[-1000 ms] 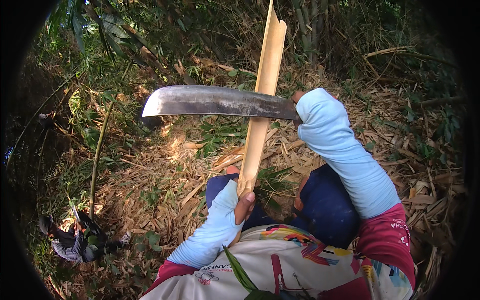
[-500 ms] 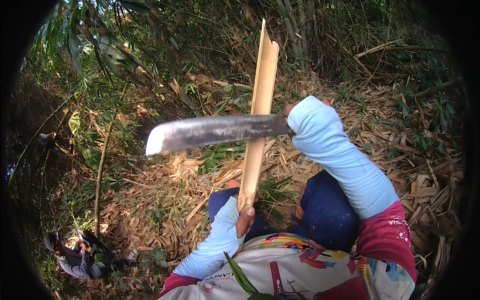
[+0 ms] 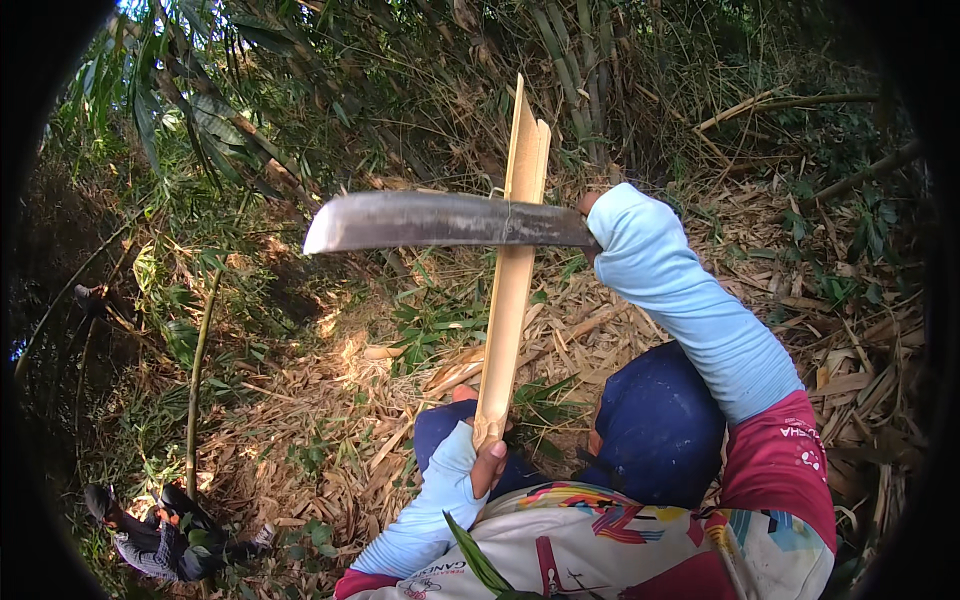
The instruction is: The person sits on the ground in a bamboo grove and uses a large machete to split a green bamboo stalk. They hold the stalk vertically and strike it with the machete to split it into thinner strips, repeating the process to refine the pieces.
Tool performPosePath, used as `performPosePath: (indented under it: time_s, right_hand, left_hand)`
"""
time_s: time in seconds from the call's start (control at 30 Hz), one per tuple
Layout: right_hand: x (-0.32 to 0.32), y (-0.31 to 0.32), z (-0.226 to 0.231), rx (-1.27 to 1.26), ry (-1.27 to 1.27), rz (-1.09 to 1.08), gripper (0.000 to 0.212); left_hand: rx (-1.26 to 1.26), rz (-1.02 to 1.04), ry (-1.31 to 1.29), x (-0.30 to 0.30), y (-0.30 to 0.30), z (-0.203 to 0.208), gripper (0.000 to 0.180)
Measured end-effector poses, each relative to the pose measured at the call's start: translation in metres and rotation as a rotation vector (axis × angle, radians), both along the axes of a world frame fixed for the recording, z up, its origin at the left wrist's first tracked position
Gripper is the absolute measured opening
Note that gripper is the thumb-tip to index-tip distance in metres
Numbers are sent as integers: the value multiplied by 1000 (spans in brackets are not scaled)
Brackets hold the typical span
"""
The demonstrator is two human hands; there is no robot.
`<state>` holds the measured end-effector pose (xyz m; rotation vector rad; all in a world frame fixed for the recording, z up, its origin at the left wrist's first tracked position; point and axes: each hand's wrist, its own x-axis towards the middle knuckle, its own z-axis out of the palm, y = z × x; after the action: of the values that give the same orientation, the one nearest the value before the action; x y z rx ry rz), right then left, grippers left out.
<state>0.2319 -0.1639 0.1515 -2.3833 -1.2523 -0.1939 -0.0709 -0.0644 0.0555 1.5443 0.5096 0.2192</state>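
A split length of pale bamboo (image 3: pixel 508 310), hollow side showing, rises away from my lap with its jagged tip at the far end. My left hand (image 3: pixel 488 466) is closed round its near end, the thumb on the right edge. In my right hand (image 3: pixel 591 204) is a machete (image 3: pixel 430 222), its broad, dark steel blade pointing left and crossing the bamboo in its upper half. The blade lies over the bamboo there; how deep it touches I cannot tell. My right fingers and the machete's handle are mostly hidden behind the light blue sleeve.
My bent knees (image 3: pixel 662 425) in dark blue trousers are just below the bamboo. Dry leaves and bamboo chips (image 3: pixel 330 400) cover the ground. A thin upright stalk (image 3: pixel 203 370) stands at left, near another seated person (image 3: pixel 170 535). Dense bamboo stems (image 3: pixel 575 70) rise ahead.
The machete has moved up along the bamboo, farther from my left hand, and its blade has levelled out. The bamboo's far tip sits slightly lower in view.
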Motion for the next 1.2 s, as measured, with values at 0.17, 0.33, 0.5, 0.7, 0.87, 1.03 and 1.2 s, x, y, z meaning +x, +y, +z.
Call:
performPosePath:
  time_s: [0.17,0.33,0.5,0.7,0.87,1.03,1.2]
  right_hand:
    - [38,0,12,44,77,-91,29]
    - [-1,-13,20,-8,-273,-47,27]
    - [34,-6,22,30,3,-183,27]
    - [44,-2,43,-231,122,-197,33]
    - [8,-9,27,3,-333,-18,20]
    - [73,2,4,473,-79,-205,20]
    - [75,-2,-15,547,162,-135,26]
  left_hand:
    - [13,-34,7,3,2,-1,32]
    - [12,-42,17,-4,3,-1,34]
    - [-11,-78,9,-3,7,-5,36]
    - [-35,-51,-1,-5,4,-6,41]
    - [-110,-26,-60,-9,6,-2,42]
    - [-82,-31,-107,-8,11,-12,41]
    - [-76,-72,-97,-4,18,-4,43]
